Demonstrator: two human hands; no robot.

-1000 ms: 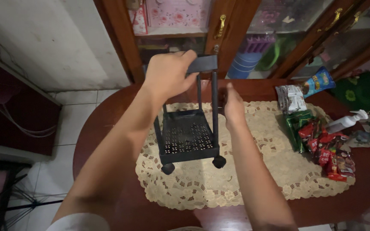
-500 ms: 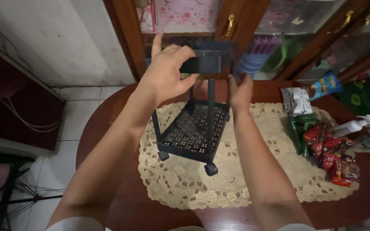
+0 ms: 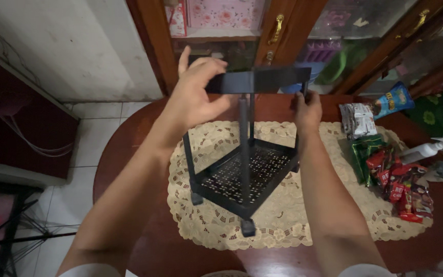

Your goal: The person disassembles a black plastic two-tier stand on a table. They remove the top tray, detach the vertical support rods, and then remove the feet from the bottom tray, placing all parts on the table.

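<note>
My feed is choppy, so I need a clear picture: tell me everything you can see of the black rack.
The rack is black, seemingly metal: a square perforated shelf in a frame, thin upright posts, small round feet, and a flat top piece at the posts' upper ends. It stands corner-on toward the camera on the lace mat. The left hand holds the top piece's left end; the right hand holds its right end.

Round wooden table (image 3: 129, 169) bearing a cream lace doily (image 3: 303, 225) (black rack (image 3: 242, 179) atop) and snack packets (image 3: 385, 164) alongside.
</note>
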